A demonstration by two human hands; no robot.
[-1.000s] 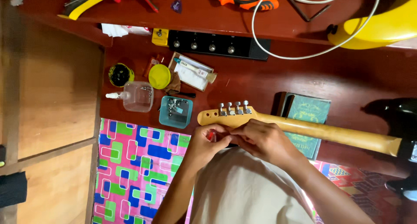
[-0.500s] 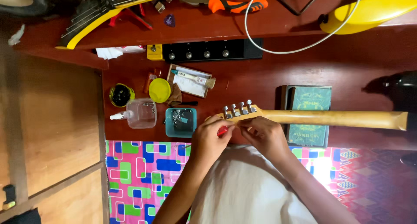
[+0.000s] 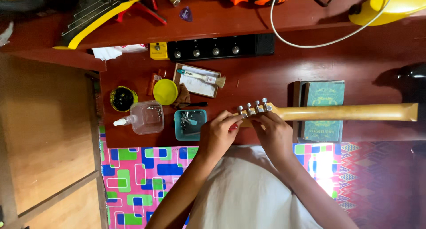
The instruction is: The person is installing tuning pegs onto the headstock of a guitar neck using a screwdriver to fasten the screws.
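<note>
A guitar neck (image 3: pixel 346 112) lies across the dark red desk (image 3: pixel 266 78), pale back side up. Its headstock with a row of metal tuners (image 3: pixel 254 108) points left. My left hand (image 3: pixel 217 136) is closed around a small red-handled tool (image 3: pixel 233 127), whose tip is at the headstock's lower edge. My right hand (image 3: pixel 276 135) grips the headstock from below, fingers just under the tuners. The two hands almost touch each other. The tool's tip is hidden by my fingers.
A teal box (image 3: pixel 190 124) of small parts sits just left of my left hand, beside a clear tub (image 3: pixel 147 117), a yellow lid (image 3: pixel 165 91) and a dark jar (image 3: pixel 123 98). A green book (image 3: pixel 324 95) lies under the neck. A black knobbed unit (image 3: pixel 222 47) stands behind.
The view has shifted and the neck now lies level instead of sloping. Both hands have stayed at the headstock, the left still on the red tool.
</note>
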